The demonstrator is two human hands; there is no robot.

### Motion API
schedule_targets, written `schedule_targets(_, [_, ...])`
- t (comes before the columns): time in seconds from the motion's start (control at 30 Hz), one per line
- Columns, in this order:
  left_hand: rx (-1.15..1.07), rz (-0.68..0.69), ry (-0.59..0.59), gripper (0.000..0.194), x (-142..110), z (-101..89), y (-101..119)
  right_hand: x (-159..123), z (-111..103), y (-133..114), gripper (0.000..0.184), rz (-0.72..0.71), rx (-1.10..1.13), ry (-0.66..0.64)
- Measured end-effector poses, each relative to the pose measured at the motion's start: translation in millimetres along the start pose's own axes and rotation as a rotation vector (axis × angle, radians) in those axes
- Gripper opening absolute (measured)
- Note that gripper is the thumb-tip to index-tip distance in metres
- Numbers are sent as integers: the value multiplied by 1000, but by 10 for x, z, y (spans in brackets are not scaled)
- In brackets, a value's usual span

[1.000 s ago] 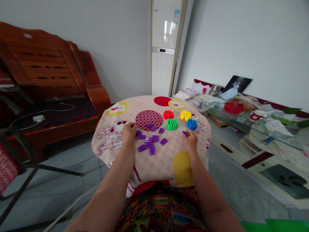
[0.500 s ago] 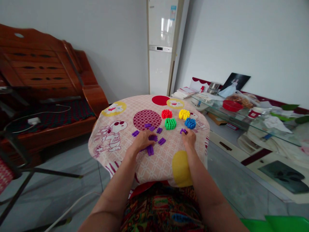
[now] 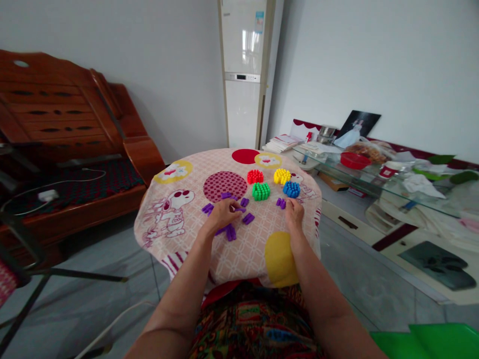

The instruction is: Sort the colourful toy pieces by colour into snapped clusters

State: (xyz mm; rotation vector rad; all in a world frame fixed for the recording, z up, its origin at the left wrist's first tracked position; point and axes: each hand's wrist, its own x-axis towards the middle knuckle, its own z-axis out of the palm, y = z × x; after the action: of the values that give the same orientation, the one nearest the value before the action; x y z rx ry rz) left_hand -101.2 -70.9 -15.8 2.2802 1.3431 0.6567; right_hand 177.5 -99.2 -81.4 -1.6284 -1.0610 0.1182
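Several small purple plastic pieces (image 3: 231, 233) lie scattered in the middle of the cloth-covered round table (image 3: 239, 264). My left hand (image 3: 223, 214) reaches over them, its thumb and fingers pinched at a purple piece and hiding others below. On the right, my right hand (image 3: 295, 214) is closed, fingertips at a short row of upright purple pieces (image 3: 280, 203). Just beyond that row stands a blue cluster (image 3: 291, 189) of knobbed pieces. Beside it are a green cluster (image 3: 261, 191), a red cluster (image 3: 255, 176) and a yellow cluster (image 3: 282, 176).
A glass-topped stand (image 3: 396, 192) to the right carries papers, a red bowl (image 3: 355, 160) and a cup (image 3: 389, 170). At left are a wooden bench (image 3: 48, 114) and a metal-legged chair (image 3: 33, 259). A tall white cabinet unit (image 3: 243, 109) stands behind the table.
My left hand has moved right from the table's left side to over the purple pieces. My right hand stays near the blue cluster, now slightly right of the upright purple row. The view has shifted slightly.
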Motion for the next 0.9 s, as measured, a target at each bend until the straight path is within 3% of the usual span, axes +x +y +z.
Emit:
schedule_targets(0.17, [38, 57, -35, 17, 77, 105, 167, 16, 27, 47, 39, -4, 48, 47])
schedule_targets(0.47, [57, 0, -76, 12, 48, 128, 79, 9, 51, 54, 39, 14, 65, 71])
schedule_targets(0.67, [53, -10, -91, 32, 58, 139, 82, 9, 35, 46, 38, 10, 101, 59])
schedule_targets(0.8, [22, 45, -95, 29, 116, 128, 206, 12, 38, 49, 40, 29, 88, 57])
schedule_targets(0.9, [-37, 109, -61, 30, 212, 237, 390, 17, 41, 69, 41, 40, 71, 51])
